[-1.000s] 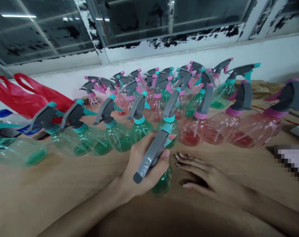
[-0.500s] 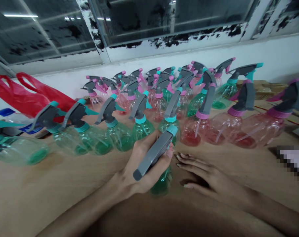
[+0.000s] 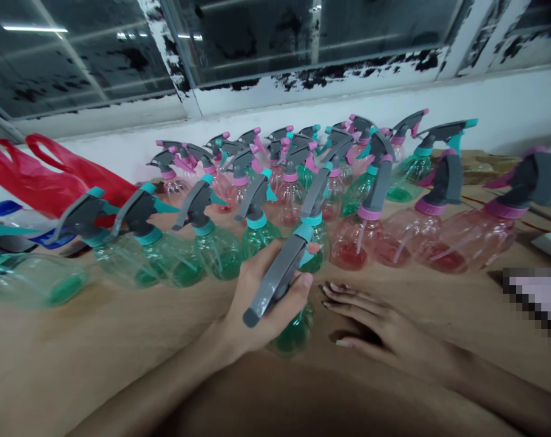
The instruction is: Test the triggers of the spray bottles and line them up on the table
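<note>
My left hand [image 3: 261, 303] is wrapped round the neck of a green spray bottle [image 3: 294, 332], just beneath its grey trigger head with a turquoise nozzle. The bottle stands close to me, and my fingers hide its collar and part of its body. To its right, my right hand [image 3: 371, 315] lies palm down on the wooden table [image 3: 166, 352], fingers stretched out, holding nothing. Beyond both hands runs a row of spray bottles: green ones with turquoise collars, such as this green bottle [image 3: 218, 252], and pink ones, such as this pink bottle [image 3: 355, 246].
More pink and green spray bottles crowd behind the front row, near the wall [image 3: 498, 103]. At the far left are a red plastic bag [image 3: 61, 176] and a blue-capped bottle [image 3: 11, 212]. A pixelated flat object [image 3: 539, 297] lies at the right.
The view has shifted slightly. The trigger head in my left hand has moved a little left and its nozzle end swung slightly; my left thumb shows more plainly. My right hand stays flat.
</note>
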Motion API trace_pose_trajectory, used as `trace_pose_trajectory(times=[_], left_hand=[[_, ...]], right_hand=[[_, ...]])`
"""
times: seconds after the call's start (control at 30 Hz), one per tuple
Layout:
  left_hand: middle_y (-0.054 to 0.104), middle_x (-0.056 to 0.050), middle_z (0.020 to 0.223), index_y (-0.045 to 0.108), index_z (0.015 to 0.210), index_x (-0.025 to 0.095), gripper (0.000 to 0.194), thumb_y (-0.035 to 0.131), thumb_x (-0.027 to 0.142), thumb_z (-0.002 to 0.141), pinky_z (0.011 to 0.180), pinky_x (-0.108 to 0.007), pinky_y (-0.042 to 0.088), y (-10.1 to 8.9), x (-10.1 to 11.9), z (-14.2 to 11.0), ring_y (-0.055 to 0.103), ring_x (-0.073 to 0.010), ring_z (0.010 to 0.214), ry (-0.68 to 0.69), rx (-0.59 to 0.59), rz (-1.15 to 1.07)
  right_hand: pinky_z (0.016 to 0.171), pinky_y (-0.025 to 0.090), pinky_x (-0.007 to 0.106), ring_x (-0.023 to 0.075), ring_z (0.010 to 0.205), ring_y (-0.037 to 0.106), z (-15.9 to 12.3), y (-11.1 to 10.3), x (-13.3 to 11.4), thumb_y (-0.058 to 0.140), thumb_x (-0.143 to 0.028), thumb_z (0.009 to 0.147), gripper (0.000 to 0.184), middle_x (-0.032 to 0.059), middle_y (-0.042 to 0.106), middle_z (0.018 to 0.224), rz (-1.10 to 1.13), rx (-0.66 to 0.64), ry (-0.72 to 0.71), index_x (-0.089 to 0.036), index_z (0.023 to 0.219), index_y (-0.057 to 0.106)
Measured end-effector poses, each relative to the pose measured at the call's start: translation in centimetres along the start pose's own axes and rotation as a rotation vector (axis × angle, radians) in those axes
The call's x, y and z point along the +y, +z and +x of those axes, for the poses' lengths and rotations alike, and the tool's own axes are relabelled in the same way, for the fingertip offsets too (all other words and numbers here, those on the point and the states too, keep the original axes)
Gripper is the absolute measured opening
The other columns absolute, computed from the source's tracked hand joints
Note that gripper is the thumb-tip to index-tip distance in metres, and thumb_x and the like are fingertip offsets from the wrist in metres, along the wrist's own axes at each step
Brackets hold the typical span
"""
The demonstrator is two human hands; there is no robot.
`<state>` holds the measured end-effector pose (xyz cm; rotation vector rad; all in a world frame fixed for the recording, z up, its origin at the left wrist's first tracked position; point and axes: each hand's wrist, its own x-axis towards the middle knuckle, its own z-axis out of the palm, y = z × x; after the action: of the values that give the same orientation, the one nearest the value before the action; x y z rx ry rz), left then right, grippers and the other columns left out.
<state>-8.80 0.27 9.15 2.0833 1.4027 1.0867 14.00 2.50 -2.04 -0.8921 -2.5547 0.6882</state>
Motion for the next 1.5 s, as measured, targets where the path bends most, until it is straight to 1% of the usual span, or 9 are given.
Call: trace_pose_trajectory(times=[0.1,0.2,0.47,0.67,0.83,1.17,1.27,1.4,1.5], left_hand=[[0.06,0.003,0.064,0.057,0.106,0.025,0.028,0.048,0.028,0.08,0.053,-0.027,0.049,-0.01,-0.04,-0.05,0.055,-0.0143,0.051,0.023,0.007,0.005],[0.059,0.003,0.067,0.057,0.106,0.024,0.028,0.049,0.025,0.079,0.052,-0.027,0.049,0.02,-0.05,-0.06,0.054,-0.0137,0.051,0.045,0.013,-0.009],[0.062,0.0,0.075,0.059,0.103,0.023,0.025,0.051,0.026,0.079,0.055,-0.027,0.05,0.17,0.05,0.0,0.057,-0.0138,0.056,0.027,0.015,-0.017],[0.057,0.003,0.066,0.057,0.105,0.022,0.026,0.051,0.027,0.079,0.051,-0.025,0.048,0.31,-0.13,-0.04,0.052,-0.0118,0.049,0.017,0.011,-0.012],[0.059,0.002,0.071,0.059,0.105,0.022,0.026,0.052,0.025,0.079,0.055,-0.025,0.049,0.22,0.02,0.05,0.055,-0.0122,0.053,0.044,0.023,-0.025],[0.058,0.001,0.067,0.055,0.107,0.021,0.027,0.05,0.029,0.082,0.055,-0.027,0.048,0.18,-0.35,-0.1,0.056,-0.0145,0.055,0.001,-0.017,-0.018],[0.057,0.002,0.066,0.057,0.106,0.021,0.027,0.051,0.027,0.081,0.053,-0.026,0.047,0.22,-0.37,-0.07,0.054,-0.013,0.053,0.011,0.001,-0.025],[0.062,0.001,0.076,0.057,0.107,0.022,0.028,0.052,0.024,0.08,0.057,-0.024,0.049,0.29,-0.4,-0.03,0.058,-0.0127,0.059,0.031,0.019,-0.037],[0.06,0.002,0.071,0.058,0.108,0.022,0.028,0.053,0.023,0.08,0.055,-0.024,0.048,0.33,-0.44,-0.04,0.057,-0.0127,0.056,0.054,0.028,-0.034]], right_hand=[[0.107,0.034,0.044,0.0226,0.131,0.036,0.0,0.08,0.27,0.052,-0.044,0.088,0.053,0.0009,0.043,0.142,-0.008,-0.009,-0.008,-0.03,0.137,0.038],[0.107,0.035,0.044,0.0224,0.132,0.035,0.04,0.15,0.57,0.052,-0.044,0.088,0.054,0.0004,0.041,0.143,-0.018,-0.02,-0.015,-0.03,0.138,0.037],[0.107,0.034,0.044,0.0225,0.132,0.035,0.04,0.0,0.24,0.052,-0.045,0.087,0.054,0.0005,0.042,0.142,-0.008,-0.014,-0.002,-0.03,0.137,0.038],[0.108,0.034,0.043,0.0211,0.133,0.033,0.07,-0.06,0.19,0.05,-0.046,0.088,0.054,-0.0003,0.04,0.144,-0.046,-0.042,0.001,-0.029,0.138,0.037],[0.108,0.033,0.043,0.0208,0.133,0.033,0.07,-0.02,0.21,0.05,-0.046,0.088,0.054,-0.0003,0.04,0.144,-0.039,-0.037,0.009,-0.029,0.137,0.038],[0.109,0.033,0.042,0.0207,0.133,0.033,0.04,0.0,0.34,0.05,-0.046,0.088,0.053,-0.0007,0.04,0.144,-0.021,-0.033,-0.003,-0.03,0.138,0.038],[0.108,0.033,0.042,0.0207,0.133,0.033,0.05,0.03,0.37,0.051,-0.046,0.088,0.054,-0.0006,0.04,0.144,-0.019,-0.038,0.002,-0.03,0.138,0.038],[0.108,0.033,0.042,0.0212,0.133,0.033,0.07,-0.05,0.15,0.05,-0.046,0.088,0.054,0.0005,0.04,0.144,-0.028,-0.037,0.013,-0.029,0.138,0.038],[0.108,0.033,0.042,0.0208,0.133,0.034,0.08,-0.1,-0.08,0.05,-0.046,0.089,0.053,0.0003,0.04,0.144,-0.032,-0.034,0.015,-0.029,0.137,0.039]])
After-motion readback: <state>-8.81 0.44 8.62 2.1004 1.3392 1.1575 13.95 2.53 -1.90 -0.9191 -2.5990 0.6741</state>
